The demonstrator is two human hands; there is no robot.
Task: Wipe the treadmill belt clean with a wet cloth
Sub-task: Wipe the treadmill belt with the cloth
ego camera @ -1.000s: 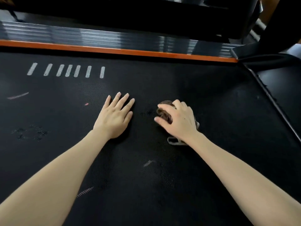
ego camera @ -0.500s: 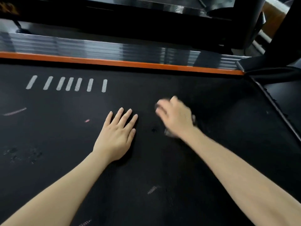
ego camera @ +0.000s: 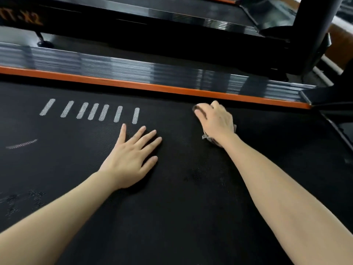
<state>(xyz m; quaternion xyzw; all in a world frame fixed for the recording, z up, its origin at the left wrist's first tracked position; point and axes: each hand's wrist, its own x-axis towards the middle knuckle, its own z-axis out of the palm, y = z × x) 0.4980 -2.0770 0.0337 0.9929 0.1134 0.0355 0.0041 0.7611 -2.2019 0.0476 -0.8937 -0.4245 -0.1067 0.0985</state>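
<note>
Right hand (ego camera: 215,121) grips cloth (ego camera: 208,138), seemingly lengthwise toward orange rail (ego camera: 152,87).

Only actual lettering I can spot is in the far left corner, on the black frame (ego camera: 95,22) of the next machine over. There's some orange lettering (ego camera: 21,19) on it, cropped by the edge of the shot and blurry. The right end looks like "-X2" to me, but I can't make out the characters before that. Other than that it's just printed marks on the belt (ego camera: 172,217): a row of seven slanted white bars (ego camera: 93,111) on the far left, and a thin curved white dash (ego camera: 22,144) a bit nearer, further left.
</note>
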